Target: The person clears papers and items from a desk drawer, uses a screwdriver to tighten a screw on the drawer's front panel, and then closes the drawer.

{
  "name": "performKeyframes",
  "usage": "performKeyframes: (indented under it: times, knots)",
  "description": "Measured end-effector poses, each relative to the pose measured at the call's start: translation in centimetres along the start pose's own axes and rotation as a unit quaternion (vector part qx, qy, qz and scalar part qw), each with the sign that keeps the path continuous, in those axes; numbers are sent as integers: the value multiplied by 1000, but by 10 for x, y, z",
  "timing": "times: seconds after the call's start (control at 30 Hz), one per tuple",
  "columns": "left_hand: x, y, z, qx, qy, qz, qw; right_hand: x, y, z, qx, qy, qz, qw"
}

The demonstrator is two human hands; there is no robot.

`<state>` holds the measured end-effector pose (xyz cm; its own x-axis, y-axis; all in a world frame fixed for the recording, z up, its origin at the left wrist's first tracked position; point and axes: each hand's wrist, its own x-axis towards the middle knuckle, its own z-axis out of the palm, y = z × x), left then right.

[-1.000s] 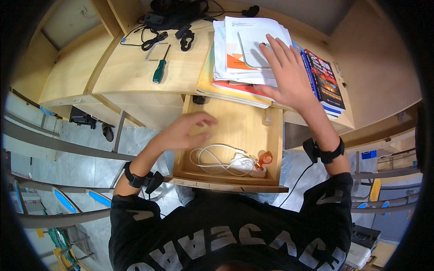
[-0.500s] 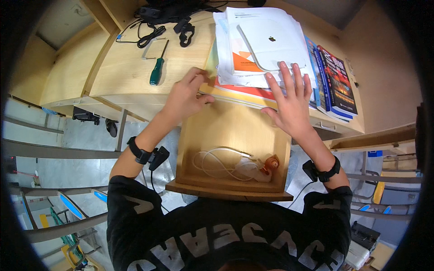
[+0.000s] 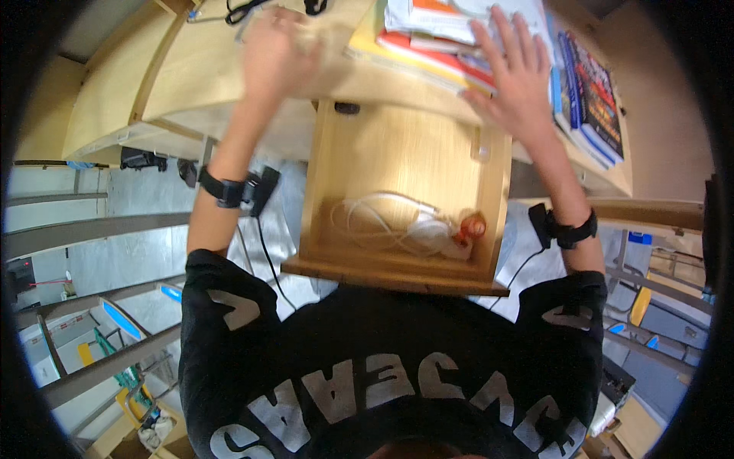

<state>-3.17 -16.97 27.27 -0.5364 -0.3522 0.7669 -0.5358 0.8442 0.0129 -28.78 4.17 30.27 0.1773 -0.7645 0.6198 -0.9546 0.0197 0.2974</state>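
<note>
My left hand (image 3: 277, 57), smeared by motion, is over the wooden desktop (image 3: 206, 73), left of a stack of papers and folders (image 3: 440, 53). Its fingers look bent, and whether they hold anything is hidden. The screwdriver that lay in this area does not show now. My right hand (image 3: 520, 80) rests with fingers stretched out on the right part of the stack, its thumb by the front edge. Below the desktop, an open drawer (image 3: 397, 145) sticks out toward me. In it lie a coiled white cable (image 3: 367, 200) and a small orange round object (image 3: 472, 225).
Several upright-spined books (image 3: 596, 99) lie right of the stack. A black cable (image 3: 243, 11) and part of a black strap (image 3: 315, 6) are at the far edge of view. Grey metal rails (image 3: 115, 217) run at the left, above the floor.
My left hand has left the stack's front left corner and moved left to where the screwdriver lay. My right hand stays on the stack. The view has shifted, putting the desk higher in the picture.
</note>
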Motion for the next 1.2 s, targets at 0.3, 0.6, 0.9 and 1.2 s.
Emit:
performKeyframes:
  times: [0.3, 0.6, 0.9, 1.2]
  knots:
    - [-52, -56, -16, 1, -243, -290, 926, -40, -26, -31, 119, 6, 22, 993]
    - [-59, 34, -178, -296, -315, -119, 894, -32, -93, -21, 578, 88, -129, 801]
    - [-67, 116, -84, -502, -277, -356, 738, -33, -136, 4, 732, -223, 74, 640]
    - [-102, 102, -2, -652, -417, -475, 419, -90, -119, 60, 727, -414, 305, 455]
